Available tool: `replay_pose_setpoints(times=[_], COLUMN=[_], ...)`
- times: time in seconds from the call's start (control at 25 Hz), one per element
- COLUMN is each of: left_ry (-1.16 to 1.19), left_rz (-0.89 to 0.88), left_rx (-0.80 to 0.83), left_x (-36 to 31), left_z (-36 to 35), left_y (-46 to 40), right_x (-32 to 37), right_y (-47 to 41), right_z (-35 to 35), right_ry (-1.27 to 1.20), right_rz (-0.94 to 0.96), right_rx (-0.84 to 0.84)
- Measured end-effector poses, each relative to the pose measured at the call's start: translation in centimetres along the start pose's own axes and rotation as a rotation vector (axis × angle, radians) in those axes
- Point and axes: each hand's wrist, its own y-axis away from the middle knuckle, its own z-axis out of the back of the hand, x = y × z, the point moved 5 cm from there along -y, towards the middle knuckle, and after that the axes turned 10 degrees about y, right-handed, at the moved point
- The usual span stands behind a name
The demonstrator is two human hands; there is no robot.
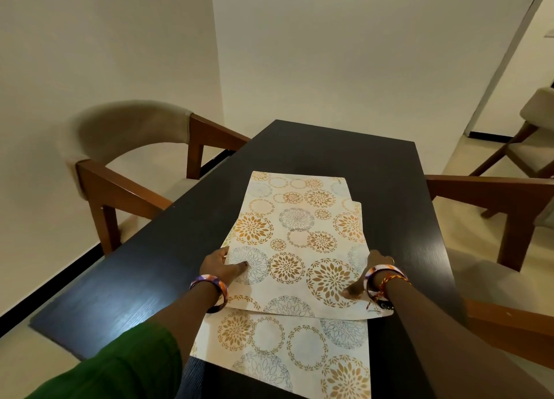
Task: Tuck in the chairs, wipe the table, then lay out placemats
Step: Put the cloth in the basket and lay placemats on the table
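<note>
While both hands pinch a stack of mats mid-table, left hand at its left edge and right hand at its right, one mat already lies nearer. Placemat laying seems underway; next, the stack likely needs separating.

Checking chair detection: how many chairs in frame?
3. One chair at the table's left side, one at its right side with arms reaching the table edge, and a third standing away near the doorway, cut off by the frame. More may be out of view.
</note>
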Motion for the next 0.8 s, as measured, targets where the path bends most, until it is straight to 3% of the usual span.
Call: replay_pose_setpoints(times=[0.48,0.8], left_ry=[0.093,0.021], left_rz=[0.086,0.083], left_rx=[-0.051,-0.058], left_x=[0.1,0.9], left_z=[5.9,10.3], left_y=[-3.8,-6.3], right_x=[8.2,13.3], right_y=[-0.3,0.4], right_z=[1.0,0.0], right_ry=[0.085,0.047], right_rz=[0.121,0.156], right_rx=[-0.053,-0.011])
